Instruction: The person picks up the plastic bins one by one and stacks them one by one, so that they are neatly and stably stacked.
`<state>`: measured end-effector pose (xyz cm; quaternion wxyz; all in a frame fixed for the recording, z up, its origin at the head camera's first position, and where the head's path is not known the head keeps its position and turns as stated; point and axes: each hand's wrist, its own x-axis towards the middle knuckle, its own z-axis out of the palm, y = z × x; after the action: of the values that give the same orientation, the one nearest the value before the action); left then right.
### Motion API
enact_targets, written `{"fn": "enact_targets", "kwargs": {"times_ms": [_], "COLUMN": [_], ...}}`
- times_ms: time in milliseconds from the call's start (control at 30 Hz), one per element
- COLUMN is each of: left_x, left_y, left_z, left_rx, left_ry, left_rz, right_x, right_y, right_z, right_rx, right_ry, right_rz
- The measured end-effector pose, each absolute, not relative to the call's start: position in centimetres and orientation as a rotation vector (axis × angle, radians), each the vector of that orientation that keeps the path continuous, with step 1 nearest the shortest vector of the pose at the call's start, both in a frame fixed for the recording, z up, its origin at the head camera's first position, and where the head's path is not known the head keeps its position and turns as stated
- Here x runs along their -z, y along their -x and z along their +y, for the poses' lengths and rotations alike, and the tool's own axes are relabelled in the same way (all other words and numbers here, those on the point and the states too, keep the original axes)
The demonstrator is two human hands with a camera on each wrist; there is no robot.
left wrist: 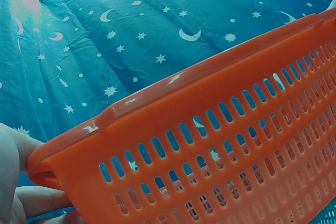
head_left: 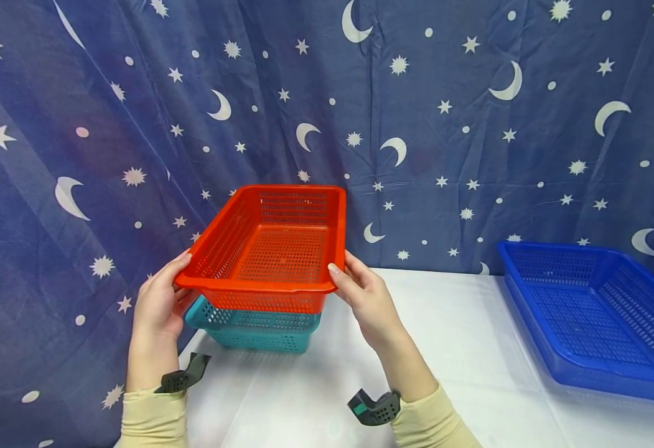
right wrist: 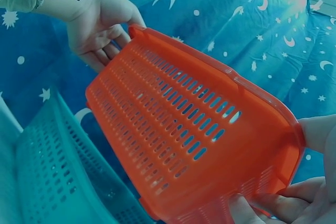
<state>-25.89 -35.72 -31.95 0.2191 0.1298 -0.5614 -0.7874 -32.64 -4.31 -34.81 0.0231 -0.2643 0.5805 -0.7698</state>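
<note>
Both hands hold up a red plastic basket point(head_left: 282, 249) with slotted sides, and nothing lies in it. The left hand point(head_left: 158, 298) grips its near left corner, thumb on the rim and fingers underneath. At the near right corner, the right hand point(head_left: 366, 298) pinches the rim with its thumb on top. A teal basket point(head_left: 259, 339) sits below and partly behind the red one, on the table; the red basket hides much of it. In the right wrist view, the red basket point(right wrist: 173, 119) is tilted beside the teal basket point(right wrist: 47, 171), with a gap between them.
A larger blue basket point(head_left: 562, 367) stands at the right on the white-covered table point(head_left: 416, 348). Behind the table and along the left hangs a dark blue curtain point(head_left: 444, 155) with white moons and stars.
</note>
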Motion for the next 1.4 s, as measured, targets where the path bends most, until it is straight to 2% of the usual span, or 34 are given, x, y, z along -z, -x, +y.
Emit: {"fn": "enact_targets", "kwargs": {"times_ms": [1400], "left_x": [32.71], "left_y": [26.45], "left_z": [-36.40], "left_rx": [2.175], "left_ry": [-0.408], "left_rz": [-1.555], "right_x": [35.63], "right_y": [32.91], "right_z": [-4.93], "right_rx": [2.345], "right_ry": [0.795], "right_rz": [1.790]}}
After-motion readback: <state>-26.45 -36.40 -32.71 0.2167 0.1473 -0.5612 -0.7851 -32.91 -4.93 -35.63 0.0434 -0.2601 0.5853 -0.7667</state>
